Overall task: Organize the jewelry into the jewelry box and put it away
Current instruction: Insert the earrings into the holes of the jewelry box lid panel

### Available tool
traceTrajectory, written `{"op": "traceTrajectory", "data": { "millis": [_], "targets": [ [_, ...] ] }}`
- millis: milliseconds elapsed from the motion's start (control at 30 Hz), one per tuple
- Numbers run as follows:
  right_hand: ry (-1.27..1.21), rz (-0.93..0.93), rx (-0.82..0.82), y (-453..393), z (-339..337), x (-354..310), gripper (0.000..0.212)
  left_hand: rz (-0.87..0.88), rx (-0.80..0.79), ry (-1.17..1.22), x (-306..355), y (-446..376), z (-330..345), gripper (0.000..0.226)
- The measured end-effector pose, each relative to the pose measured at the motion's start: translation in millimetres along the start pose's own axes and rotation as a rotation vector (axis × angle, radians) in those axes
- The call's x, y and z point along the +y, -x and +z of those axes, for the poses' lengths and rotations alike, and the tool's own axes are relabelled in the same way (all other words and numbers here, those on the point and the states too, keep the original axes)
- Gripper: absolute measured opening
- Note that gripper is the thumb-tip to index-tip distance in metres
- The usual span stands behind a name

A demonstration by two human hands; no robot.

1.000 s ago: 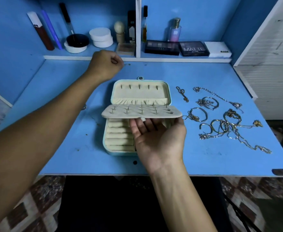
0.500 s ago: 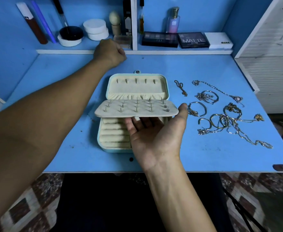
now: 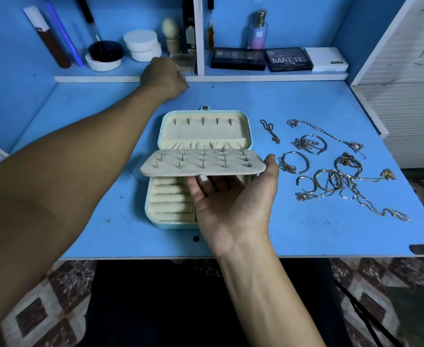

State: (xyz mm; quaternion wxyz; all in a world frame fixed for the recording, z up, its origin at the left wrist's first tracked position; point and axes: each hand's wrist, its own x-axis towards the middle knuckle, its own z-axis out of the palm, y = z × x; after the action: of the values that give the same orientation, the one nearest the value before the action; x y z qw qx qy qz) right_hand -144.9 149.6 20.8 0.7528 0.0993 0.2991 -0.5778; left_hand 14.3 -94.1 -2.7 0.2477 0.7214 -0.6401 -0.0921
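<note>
A pale blue jewelry box (image 3: 147,212) lies open on the blue table (image 3: 100,126), its cream lid (image 3: 205,132) folded back. My right hand (image 3: 231,206), palm up, props the cream earring panel (image 3: 203,164) on straight fingers, thumb at its right edge. Stud posts stick up from the panel. Ring rolls (image 3: 170,199) show beneath it. To the right lie loose gold and silver chains and bangles (image 3: 336,179), a bangle (image 3: 293,162) and a short chain (image 3: 271,131). My left hand (image 3: 163,77) is a fist at the table's back; nothing shows in it.
A low shelf behind the table carries eyeshadow palettes (image 3: 238,58), a white box (image 3: 326,62), a perfume bottle (image 3: 258,31), white jars (image 3: 143,45) and a bowl (image 3: 104,56). A white divider (image 3: 199,33) splits the shelf. White cabinet (image 3: 406,83) at right.
My left fist has moved back toward the shelf edge. My right thumb has spread out to the panel's right edge; the panel stays lifted.
</note>
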Motion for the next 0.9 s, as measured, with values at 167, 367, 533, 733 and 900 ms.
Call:
{"op": "traceTrajectory", "data": {
  "millis": [167, 367, 533, 733, 900],
  "targets": [
    [-0.001, -0.004, 0.0, 0, 0, 0, 0.065, -0.053, 0.0, 0.063, 1, 1, -4, 0.019],
    [-0.001, 0.002, -0.006, -1, 0, 0, 0.065, -0.083, 0.079, 0.175, 8, 6, -15, 0.017],
    [0.001, 0.003, -0.003, -1, -1, -1, 0.065, -0.064, 0.067, 0.215, 10, 10, -27, 0.018],
    [0.011, -0.009, 0.001, -1, -1, -1, 0.064, 0.023, 0.017, 0.276, 11, 24, -42, 0.016],
    [0.013, -0.008, 0.004, 0, -1, -1, 0.064, 0.097, -0.173, 0.326, 20, 48, -56, 0.009]
  ]
}}
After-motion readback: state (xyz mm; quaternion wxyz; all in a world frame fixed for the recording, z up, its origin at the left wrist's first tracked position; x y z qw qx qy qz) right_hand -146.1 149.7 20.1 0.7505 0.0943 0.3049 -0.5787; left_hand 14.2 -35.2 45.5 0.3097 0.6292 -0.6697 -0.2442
